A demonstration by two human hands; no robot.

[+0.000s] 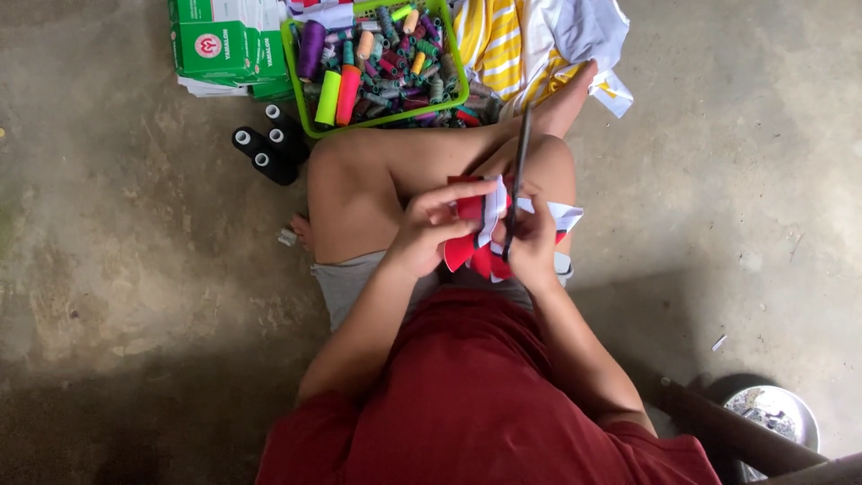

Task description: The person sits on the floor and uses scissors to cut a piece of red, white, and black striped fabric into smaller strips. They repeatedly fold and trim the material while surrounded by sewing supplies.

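I sit cross-legged on a concrete floor and look down at my lap. My left hand point(429, 229) pinches a bunch of red, white and dark cloth pieces point(476, 235) above my knees. My right hand point(532, 241) grips the same bunch from the right and also holds a long dark pair of scissors point(519, 166), whose blades point away from me over my shin. Both hands touch the cloth and sit close together.
A green basket point(296, 85) full of several coloured thread spools lies ahead. Three black spools point(269, 144) and green cardboard boxes point(224, 49) are at its left. Yellow-white striped cloth point(512, 40) lies to the right. A metal bowl point(777, 413) and a wooden leg point(718, 422) are at lower right.
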